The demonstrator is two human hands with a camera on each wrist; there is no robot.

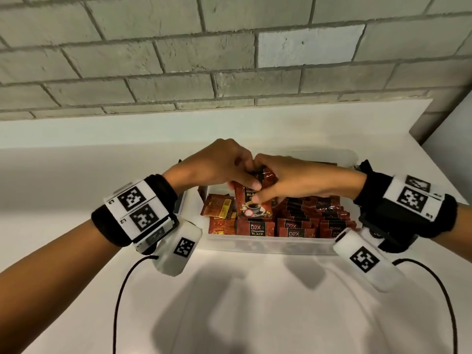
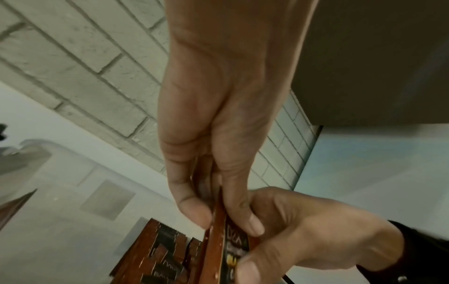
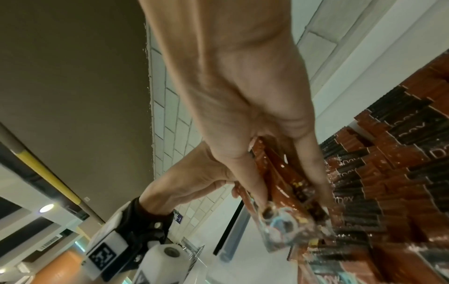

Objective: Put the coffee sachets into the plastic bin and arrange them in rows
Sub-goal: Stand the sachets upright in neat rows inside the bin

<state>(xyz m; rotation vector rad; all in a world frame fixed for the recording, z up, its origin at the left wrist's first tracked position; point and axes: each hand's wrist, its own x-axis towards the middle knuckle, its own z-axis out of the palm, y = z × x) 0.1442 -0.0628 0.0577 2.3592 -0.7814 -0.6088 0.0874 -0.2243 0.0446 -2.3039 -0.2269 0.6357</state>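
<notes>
A: Red foil, a small stack of sachets (image 1: 252, 200), pinched between the left hand (image 1: 217, 164) and the right hand (image 1: 288, 180), both gripping it above the plastic bin (image 1: 268, 245).

B: Which step?

A: Squaring the stack, I judge. Next it needs lowering upright into the gap at nine o'clock, beside the filled rows (image 1: 314, 218).

B: Surroundings?

A: White counter (image 1: 76, 154); grey brick wall (image 1: 178, 60) at twelve o'clock.
</notes>
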